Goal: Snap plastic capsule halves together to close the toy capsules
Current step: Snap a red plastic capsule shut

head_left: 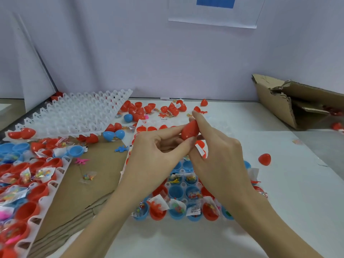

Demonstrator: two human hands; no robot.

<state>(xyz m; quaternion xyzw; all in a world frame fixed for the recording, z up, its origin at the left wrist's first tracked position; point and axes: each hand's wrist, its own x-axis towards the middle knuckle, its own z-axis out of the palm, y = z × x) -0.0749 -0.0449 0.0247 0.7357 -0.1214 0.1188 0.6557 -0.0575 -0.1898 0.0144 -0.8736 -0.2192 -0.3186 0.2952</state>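
Head view, looking down over the table: both forearms reach in from the bottom edge and meet at centre, raised above the tray of capsule halves. The left hand comes in from the lower left, palm turned inward, fingers curled, thumb and forefinger stretched out to the lower end of the red capsule and pinching it. The right hand arches over from the right, back of the hand to the camera, forefinger laid up along the capsule's far side, the other fingers folded round it underneath. So the capsule sits tilted between the two hands, gripped at both ends, over the tray's upper rows. A small white packet pokes out beneath the right hand's fingers; whether it is held there I cannot tell.

The tray below carries blue and red halves, many with little toy packets in them. Off to the right a lone red half lies on the table, well apart. Left, a second filled tray on cardboard; behind it an empty white tray, and loose red halves scattered near the wall. A torn cardboard box lies far right.
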